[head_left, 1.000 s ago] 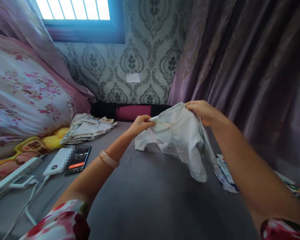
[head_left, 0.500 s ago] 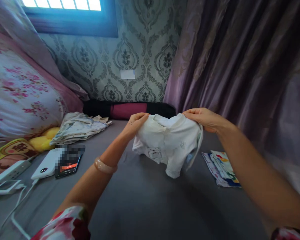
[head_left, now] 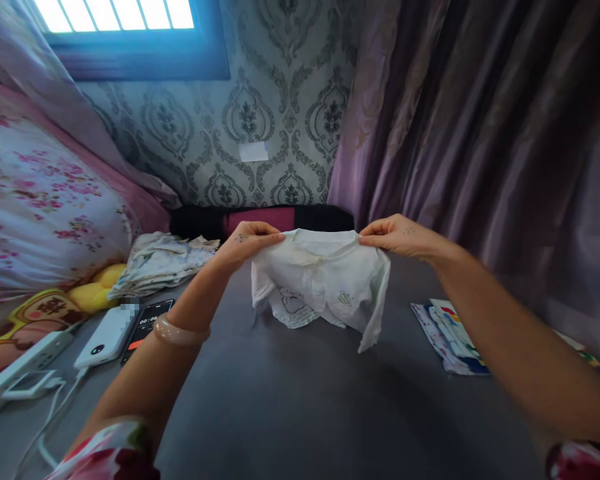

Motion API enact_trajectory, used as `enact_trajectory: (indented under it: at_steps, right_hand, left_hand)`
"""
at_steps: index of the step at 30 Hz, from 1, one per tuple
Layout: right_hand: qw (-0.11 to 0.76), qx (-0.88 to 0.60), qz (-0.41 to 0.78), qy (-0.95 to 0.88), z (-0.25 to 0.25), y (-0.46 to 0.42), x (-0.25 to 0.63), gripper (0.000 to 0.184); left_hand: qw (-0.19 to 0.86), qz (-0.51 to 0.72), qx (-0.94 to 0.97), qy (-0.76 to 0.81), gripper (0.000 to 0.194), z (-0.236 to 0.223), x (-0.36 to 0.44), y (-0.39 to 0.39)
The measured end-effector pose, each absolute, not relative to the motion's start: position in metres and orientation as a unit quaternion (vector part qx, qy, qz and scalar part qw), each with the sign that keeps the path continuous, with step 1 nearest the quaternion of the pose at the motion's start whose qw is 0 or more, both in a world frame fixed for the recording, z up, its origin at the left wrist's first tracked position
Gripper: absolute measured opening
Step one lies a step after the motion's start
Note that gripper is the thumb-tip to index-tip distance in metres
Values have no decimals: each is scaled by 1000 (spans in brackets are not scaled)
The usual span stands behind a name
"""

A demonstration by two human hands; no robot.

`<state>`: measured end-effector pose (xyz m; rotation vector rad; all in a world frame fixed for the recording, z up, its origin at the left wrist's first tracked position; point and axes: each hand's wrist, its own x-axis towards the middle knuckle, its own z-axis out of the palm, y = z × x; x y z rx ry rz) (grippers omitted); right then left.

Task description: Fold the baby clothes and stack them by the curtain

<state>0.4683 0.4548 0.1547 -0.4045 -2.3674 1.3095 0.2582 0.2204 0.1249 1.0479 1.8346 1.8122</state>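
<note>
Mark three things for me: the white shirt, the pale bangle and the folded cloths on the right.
White shirt [head_left: 321, 275]: head view, on its front, below the neckline.
Pale bangle [head_left: 181, 335]: head view, on the near side of its band.
Folded cloths [head_left: 446, 335]: head view, on their upper side.

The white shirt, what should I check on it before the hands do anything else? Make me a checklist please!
1. Left hand grips one shoulder of the white shirt: ok, pinched beside the collar.
2. Right hand grips the other shoulder: ok, pinched too.
3. Printed side faces the camera: ok, drawings show.
4. Shirt smooth and flat: not ok, it hangs creased.
5. Back of the shirt clean: cannot tell, it faces away.
6. Phone apart from the shirt: ok.
</note>
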Motion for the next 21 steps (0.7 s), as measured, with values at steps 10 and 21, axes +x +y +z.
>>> enact_trajectory:
  at_steps: [10, 21]
  right_hand:
    - [314, -137, 301, -890, 161, 457, 465, 30]
    - [222, -118, 332, -909, 161, 459, 461, 32]
  left_hand:
    - [227, 667, 344, 621, 16, 158, 250, 219]
    - [247, 621, 357, 653, 25, 150, 235, 226]
